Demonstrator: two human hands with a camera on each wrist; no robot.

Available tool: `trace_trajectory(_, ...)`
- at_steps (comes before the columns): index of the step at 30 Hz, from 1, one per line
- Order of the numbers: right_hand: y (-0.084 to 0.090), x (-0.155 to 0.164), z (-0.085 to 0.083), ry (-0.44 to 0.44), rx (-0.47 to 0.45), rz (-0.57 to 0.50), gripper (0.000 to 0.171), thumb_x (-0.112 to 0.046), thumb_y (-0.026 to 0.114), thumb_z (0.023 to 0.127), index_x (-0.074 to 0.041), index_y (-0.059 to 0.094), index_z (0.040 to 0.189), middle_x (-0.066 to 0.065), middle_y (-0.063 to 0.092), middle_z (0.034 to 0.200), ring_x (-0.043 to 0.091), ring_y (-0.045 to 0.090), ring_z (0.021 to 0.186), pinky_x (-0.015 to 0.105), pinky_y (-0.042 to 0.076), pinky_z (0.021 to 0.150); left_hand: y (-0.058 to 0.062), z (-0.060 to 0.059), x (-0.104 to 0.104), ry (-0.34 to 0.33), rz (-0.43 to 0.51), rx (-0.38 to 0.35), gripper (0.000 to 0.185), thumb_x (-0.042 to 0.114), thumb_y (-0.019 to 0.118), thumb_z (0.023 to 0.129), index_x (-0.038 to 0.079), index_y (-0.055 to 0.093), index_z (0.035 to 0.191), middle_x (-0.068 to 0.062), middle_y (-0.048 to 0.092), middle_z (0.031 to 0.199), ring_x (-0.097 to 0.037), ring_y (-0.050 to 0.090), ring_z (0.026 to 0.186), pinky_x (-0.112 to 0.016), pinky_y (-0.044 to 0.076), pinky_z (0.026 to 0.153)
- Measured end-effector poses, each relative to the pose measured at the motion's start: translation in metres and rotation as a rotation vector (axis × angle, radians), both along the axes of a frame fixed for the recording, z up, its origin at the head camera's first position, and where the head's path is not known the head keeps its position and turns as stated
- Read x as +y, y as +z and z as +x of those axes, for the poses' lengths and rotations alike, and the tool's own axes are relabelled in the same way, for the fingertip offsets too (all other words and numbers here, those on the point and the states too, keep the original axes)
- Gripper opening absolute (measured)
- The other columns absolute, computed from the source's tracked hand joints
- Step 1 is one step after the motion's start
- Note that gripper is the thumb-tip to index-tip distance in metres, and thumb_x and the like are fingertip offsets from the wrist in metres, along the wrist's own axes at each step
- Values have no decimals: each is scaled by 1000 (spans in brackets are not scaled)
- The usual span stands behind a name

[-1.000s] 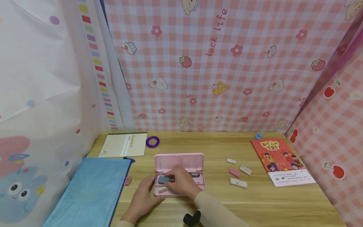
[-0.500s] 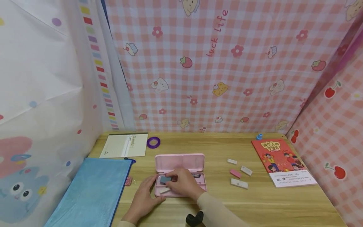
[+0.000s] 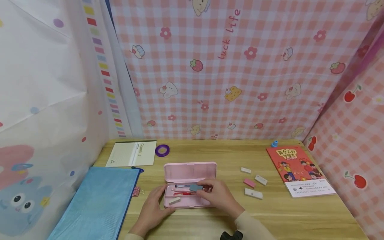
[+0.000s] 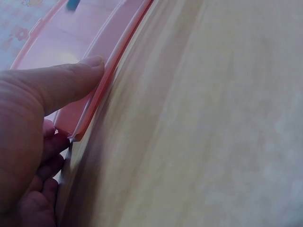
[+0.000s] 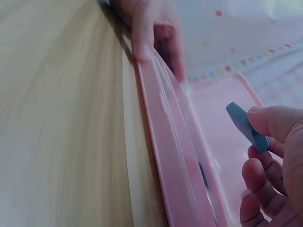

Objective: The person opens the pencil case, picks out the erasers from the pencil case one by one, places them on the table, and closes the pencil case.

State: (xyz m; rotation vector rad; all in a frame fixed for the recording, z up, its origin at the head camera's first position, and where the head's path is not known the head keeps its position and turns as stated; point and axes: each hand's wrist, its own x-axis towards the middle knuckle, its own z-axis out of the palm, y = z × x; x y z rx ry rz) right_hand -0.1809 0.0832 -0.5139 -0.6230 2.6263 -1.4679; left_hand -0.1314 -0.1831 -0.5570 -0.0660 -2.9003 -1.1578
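Over the open pink pencil case (image 3: 189, 195), the right hand (image 3: 220, 196) pinches a flat grey-blue eraser (image 3: 196, 187); pens (image 3: 183, 190) and a pale eraser (image 3: 174, 200) lie inside, left hand (image 3: 153, 209) gripping its corner.

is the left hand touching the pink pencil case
Touching. In the left wrist view the left hand's thumb presses on the rim of the pink pencil case; the head view shows that hand at the case's left near corner.

Bare table (image 3: 228, 153) behind pencil case (image 3: 189, 170); erasers (image 3: 253, 193) crowd its right.

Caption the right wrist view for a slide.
Right hand pinches a blue eraser over the open pink pencil case.
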Motion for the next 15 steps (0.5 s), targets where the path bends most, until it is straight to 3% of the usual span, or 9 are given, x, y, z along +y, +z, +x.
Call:
trace_trajectory(7,0,63,7,-111,13,38,20,-25,79,80,-21,74,99,-10,62,77,8,56,68,22,50,57,1,1,0,16,1,-6,93,43,85,68,12,42,145,-11,44,146,-34,36,135,-55,31,110)
trace_trajectory(15,-3,144,18,-203,-7,51,25,-19,78,80,-11,73,103,3,66,82,8,55,67,22,49,56,2,1,2,20,15,-20,93,43,85,68,14,43,145,-10,44,146,-33,36,135,-54,31,110)
